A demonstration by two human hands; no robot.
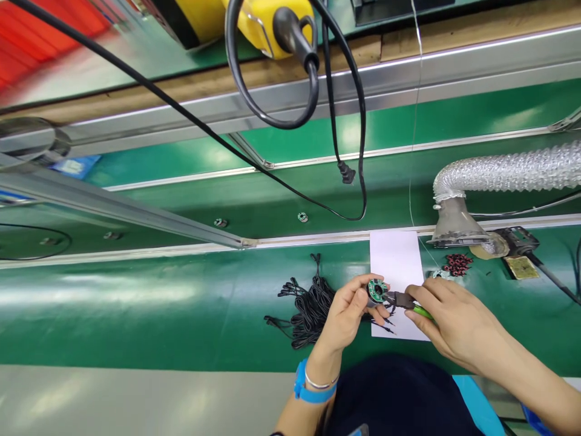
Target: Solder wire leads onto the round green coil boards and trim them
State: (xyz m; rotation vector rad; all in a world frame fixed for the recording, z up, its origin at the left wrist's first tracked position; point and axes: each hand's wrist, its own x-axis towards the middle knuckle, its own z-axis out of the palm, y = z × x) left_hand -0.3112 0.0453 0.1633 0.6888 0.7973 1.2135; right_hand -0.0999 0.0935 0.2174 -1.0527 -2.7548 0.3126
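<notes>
In the head view my left hand (347, 312) grips a small round part with a green ring-shaped circuit board (376, 290) on its face. My right hand (458, 318) is closed round a pair of cutting pliers (400, 300) with green handles. The jaws of the pliers meet the edge of the board; what lies between them is too small to tell. Below my left fingers, dark wire ends (387, 327) show over a white sheet of paper (397, 257). Left of my hands lies a pile of bundled black cables (313, 306).
Small red-and-black parts (457, 264) lie beyond my right hand, near a soldering iron stand with a sponge (521, 267). A silver duct with a hood (458, 224) hangs above them. More round parts (302, 217) sit on the green belt. Black cords (361, 121) dangle overhead.
</notes>
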